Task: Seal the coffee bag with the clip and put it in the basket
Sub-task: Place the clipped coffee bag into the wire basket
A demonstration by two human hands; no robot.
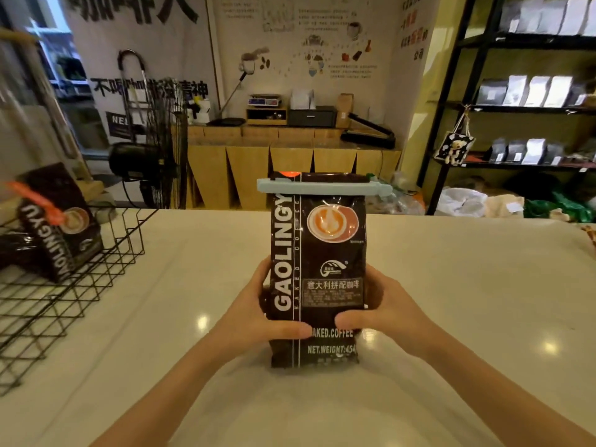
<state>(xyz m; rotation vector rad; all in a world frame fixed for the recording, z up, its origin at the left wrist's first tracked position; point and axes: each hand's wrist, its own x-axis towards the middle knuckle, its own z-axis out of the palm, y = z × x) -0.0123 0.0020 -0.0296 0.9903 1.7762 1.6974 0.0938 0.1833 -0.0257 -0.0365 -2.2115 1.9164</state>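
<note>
Bag: the tall dark brown foil coffee bag (317, 269) stands upright on the shiny white table (451, 285), right of the black wire basket (64, 285).
Clip: a long pale blue plastic clip (324, 188) sits across the bag's top; it looks shut.
Left hand (258, 317): fingers wrapped around the bag's left side.
Right hand (383, 311): fingers wrapped around its right side.
Do it well: I think lift with both hands, keep it upright, lower it beside the bag with the orange clip (54, 221) in the basket.
Writing: "GAOLINGY", "BAKED COFFEE", "NET.WEIGHT:454".
</note>
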